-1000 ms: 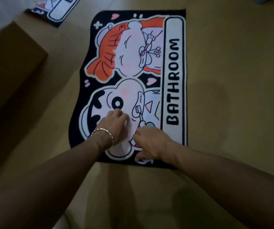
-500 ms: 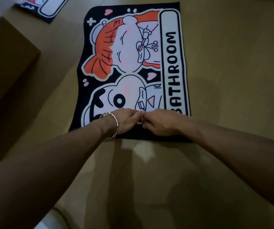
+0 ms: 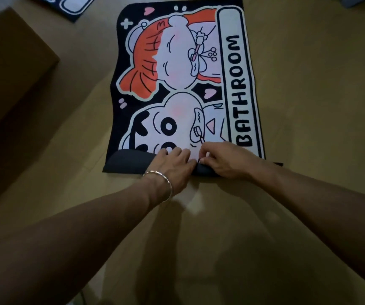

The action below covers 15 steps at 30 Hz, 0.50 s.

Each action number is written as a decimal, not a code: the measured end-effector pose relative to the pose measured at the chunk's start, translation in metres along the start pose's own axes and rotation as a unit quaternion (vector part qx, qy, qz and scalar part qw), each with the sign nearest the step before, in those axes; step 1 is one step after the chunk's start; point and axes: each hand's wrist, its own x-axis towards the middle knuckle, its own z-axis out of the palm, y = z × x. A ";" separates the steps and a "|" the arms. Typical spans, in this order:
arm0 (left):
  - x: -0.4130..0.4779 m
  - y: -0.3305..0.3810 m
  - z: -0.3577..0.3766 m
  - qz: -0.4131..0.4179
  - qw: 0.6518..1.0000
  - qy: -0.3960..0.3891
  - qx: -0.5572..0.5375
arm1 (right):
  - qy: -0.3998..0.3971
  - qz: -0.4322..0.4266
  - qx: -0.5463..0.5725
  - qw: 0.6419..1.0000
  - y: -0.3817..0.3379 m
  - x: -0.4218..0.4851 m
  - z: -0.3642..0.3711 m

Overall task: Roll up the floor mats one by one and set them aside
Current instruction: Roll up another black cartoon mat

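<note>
- Head view, nearest first: two bare forearms reach forward from the lower corners, with a thin silver bracelet (image 3: 161, 180) on the left wrist.
- The left hand (image 3: 172, 160) and right hand (image 3: 223, 160) meet almost knuckle to knuckle at the near end of a black fabric floor mat (image 3: 239, 84). It is printed with two cartoon faces and the word BATHROOM, and lies lengthwise away from the person on the tan floor (image 3: 309, 106).
- The left hand's fingers curl over the turned-over edge (image 3: 131, 161), whose plain dark underside faces up. The right hand pinches that same fold between thumb and fingertips.
- The step in hand appears to be the first turn of the roll on this floor mat. It is barely begun, and most of the length lies flat.
- The next move likely calls for tucking the fold tight, then spreading the hands toward the two sides so the roll advances evenly. With both hands in the middle, the outer ends may lag or skew.
- The left thumb and both palms are hidden, so how firmly the fold is held cannot be told. The right wrist covers the fold's right end.
- Further off, a brown cardboard box (image 3: 12, 62) stands left of the floor mat in dim light, and its contents are out of sight.
- Farthest, a second dark-bordered mat (image 3: 67, 5) is cut off by the top edge, and only a corner shows.
</note>
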 end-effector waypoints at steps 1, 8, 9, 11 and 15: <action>0.002 0.001 -0.002 -0.008 1.000 -0.009 -0.022 | 0.001 -0.012 -0.019 1.000 0.000 -0.001 0.002; 0.001 -0.004 -0.003 -0.055 0.997 0.009 -0.060 | 0.001 -0.074 -0.098 0.992 0.004 -0.008 -0.008; 0.000 -0.004 -0.003 -0.063 0.996 0.015 -0.055 | 0.003 -0.075 -0.111 0.991 0.002 -0.008 -0.007; -0.002 -0.004 -0.004 -0.071 0.996 0.015 -0.046 | 0.016 -0.055 -0.102 0.993 -0.004 -0.007 -0.003; -0.003 -0.005 -0.005 -0.080 0.996 -0.015 -0.019 | 0.008 -0.006 -0.099 0.995 -0.020 -0.008 0.009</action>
